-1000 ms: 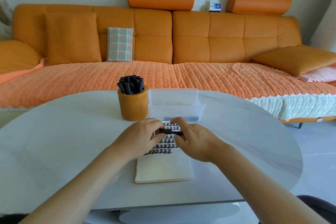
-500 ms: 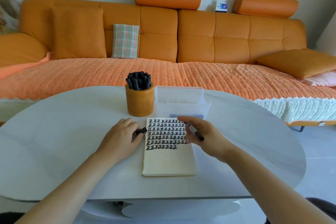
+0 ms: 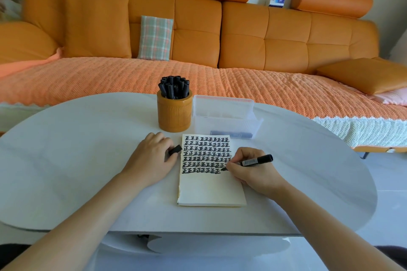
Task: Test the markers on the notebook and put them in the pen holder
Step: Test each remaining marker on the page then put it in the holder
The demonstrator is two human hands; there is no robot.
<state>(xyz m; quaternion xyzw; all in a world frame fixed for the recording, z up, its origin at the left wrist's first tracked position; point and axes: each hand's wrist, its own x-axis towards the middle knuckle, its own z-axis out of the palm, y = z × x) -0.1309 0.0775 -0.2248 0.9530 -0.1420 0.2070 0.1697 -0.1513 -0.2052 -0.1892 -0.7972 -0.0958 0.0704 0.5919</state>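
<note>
A cream notebook (image 3: 211, 189) lies flat, its upper half filled with rows of black marks. An uncapped black marker (image 3: 253, 161), held slanted, touches its tip to the last row. Its cap (image 3: 175, 149) is held just left of the page. Behind stands a round orange pen holder (image 3: 174, 114), packed with upright black markers (image 3: 174, 89)

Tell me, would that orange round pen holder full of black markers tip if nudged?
Probably not easily: the orange cylindrical pen holder looks squat and wide-based on the white table. Its black markers stand above the rim, so a high push might rock it.
</note>
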